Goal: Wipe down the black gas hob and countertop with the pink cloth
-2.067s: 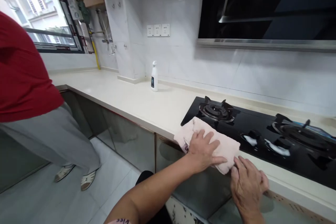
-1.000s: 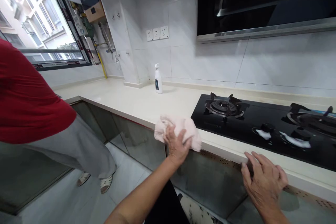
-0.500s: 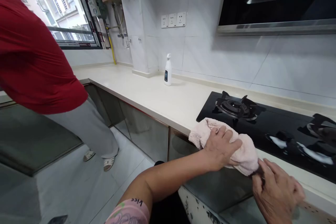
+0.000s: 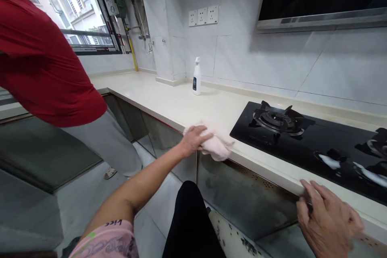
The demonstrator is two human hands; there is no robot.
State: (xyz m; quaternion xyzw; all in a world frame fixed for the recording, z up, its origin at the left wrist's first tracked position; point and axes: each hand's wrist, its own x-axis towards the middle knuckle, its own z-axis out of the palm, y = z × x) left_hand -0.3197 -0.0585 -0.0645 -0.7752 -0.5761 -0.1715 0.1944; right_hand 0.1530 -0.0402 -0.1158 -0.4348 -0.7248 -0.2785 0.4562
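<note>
Pink towel (image 4: pixel 219 147) sits bunched on the cream countertop (image 4: pixel 157 96), right at its front edge and just left of the black gas hob (image 4: pixel 302 145). We see the left hand (image 4: pixel 193 140) pressed over it, fingers closed on the cloth, so that's a grasp on the towel; the right hand (image 4: pixel 328 219) lies curled at the counter's front edge, and we can't tell if it's clenching anything. Main risk we flag: the towel is so near the edge that a hard pull or loose hold could drop it past the glass cabinet fronts (image 4: pixel 244 197). Dragging cloth across the white foam patches (image 4: pixel 329 161) could smear them onto the counter, and a wide backswing of the left arm could bump the co-worker in the red shirt (image 4: pixel 39 60). Counts: one towel, one spray bottle (image 4: pixel 196 76), two burners (image 4: pixel 278 123) in view, two foam patches, one triple wall socket (image 4: pixel 204 16), one co-worker.
</note>
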